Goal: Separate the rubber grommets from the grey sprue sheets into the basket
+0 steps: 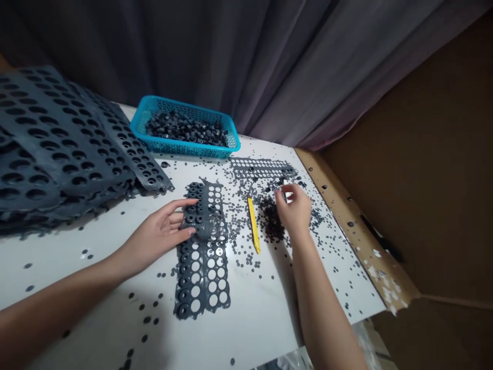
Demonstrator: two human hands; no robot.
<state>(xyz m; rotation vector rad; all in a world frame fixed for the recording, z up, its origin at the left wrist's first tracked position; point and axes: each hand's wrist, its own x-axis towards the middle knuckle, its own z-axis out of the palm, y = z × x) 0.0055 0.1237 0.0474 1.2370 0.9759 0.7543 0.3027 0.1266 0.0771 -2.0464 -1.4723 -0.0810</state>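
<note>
A dark grey rubber sheet (211,272) with rows of round holes lies on the white table, some ring-shaped parts still in its left columns. My left hand (157,231) grips this sheet at its left edge, index finger and thumb reaching over it and the other fingers curled. Further right, my right hand (296,208) is closed in a pinch above a heap of small black discs (272,221); whatever sits between its fingertips is too small to make out. Between the hands lies a yellow stick-like tool (253,223), apart from both.
A blue basket (185,149) full of small black parts stands at the back. Stacked perforated sheets (69,139) fill the left side. Another punched sheet (262,168) lies behind my right hand. Loose discs are scattered widely; a cardboard edge (346,221) borders the right.
</note>
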